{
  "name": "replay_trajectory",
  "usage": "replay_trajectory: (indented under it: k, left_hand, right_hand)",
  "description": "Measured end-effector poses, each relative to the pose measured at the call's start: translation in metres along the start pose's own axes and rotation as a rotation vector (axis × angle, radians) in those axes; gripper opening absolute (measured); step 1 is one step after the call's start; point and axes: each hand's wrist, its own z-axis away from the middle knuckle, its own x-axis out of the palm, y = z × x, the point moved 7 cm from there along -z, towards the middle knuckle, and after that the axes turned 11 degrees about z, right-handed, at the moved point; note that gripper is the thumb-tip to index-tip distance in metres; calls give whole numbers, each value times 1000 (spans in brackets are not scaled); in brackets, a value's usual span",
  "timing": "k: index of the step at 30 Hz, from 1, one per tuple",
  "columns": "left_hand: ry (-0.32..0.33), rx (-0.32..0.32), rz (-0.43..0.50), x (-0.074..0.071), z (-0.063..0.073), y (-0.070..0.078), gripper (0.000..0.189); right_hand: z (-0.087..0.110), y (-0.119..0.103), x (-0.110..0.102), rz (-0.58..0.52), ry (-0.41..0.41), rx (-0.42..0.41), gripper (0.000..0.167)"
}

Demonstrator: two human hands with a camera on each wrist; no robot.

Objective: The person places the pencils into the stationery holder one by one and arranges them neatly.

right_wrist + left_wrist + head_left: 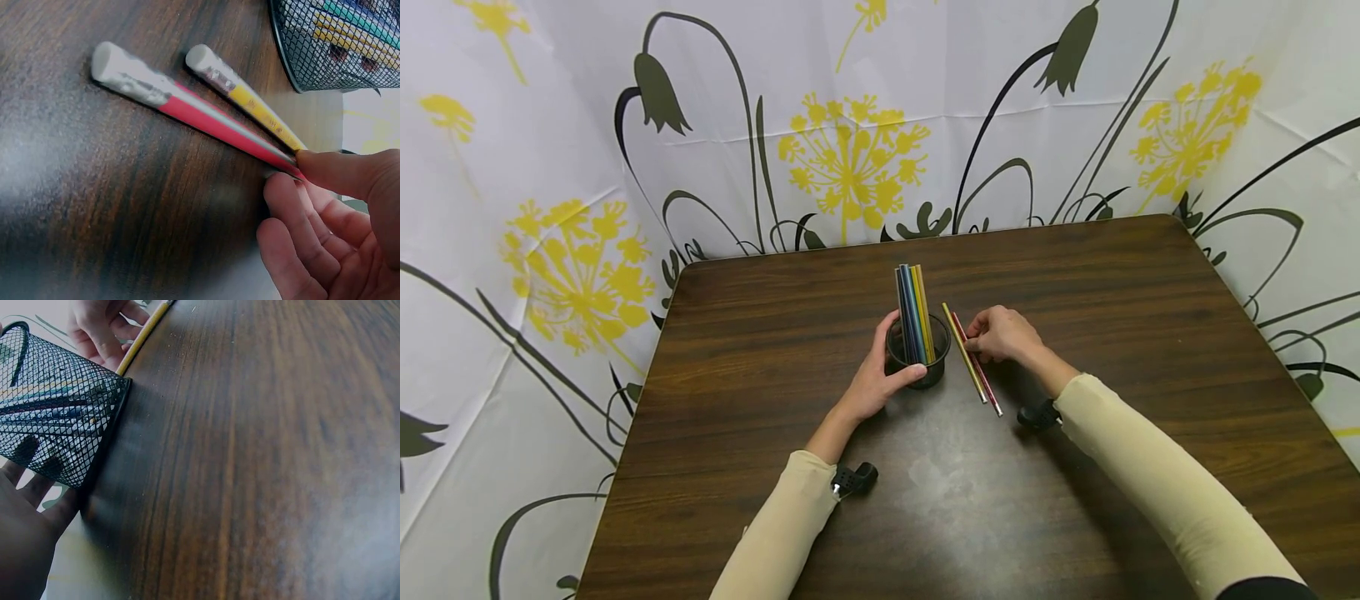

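A black mesh pencil cup point(931, 377) stands on the table with several blue, dark and yellow pencils point(913, 308) upright in it. My left hand point(880, 373) grips the cup's left side, thumb at the front; in the left wrist view its fingers wrap the mesh point(59, 419). Right of the cup, a yellow pencil point(968, 364) and a red pencil point(987, 387) lie side by side, white erasers toward me. With thumb and fingertips, my right hand point(1003, 335) pinches the red pencil point(219, 125), the thumb close to the yellow pencil point(265, 117).
The dark wood-grain table point(760, 358) has its back edge behind the cup. A white curtain point(970, 108) with yellow and grey-green plant prints hangs behind and at the sides. Black wrist cameras point(854, 480) are strapped over the cream sleeves point(1150, 467).
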Motion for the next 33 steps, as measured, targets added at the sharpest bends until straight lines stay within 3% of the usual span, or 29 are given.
replay_trajectory:
  k: [7, 20, 27, 33]
  left_hand:
    - [-36, -5, -13, 6, 10, 34, 85]
    - [-43, 8, 6, 7, 10, 39, 84]
    - [-43, 2, 8, 7, 10, 38, 84]
    - [-43, -2, 5, 8, 10, 38, 85]
  right_hand:
    - [2, 0, -3, 127, 1, 47, 18]
    - [9, -2, -10, 228, 24, 65, 19]
    - [9, 0, -11, 210, 29, 76, 15]
    - [15, -2, -24, 142, 64, 60, 11]
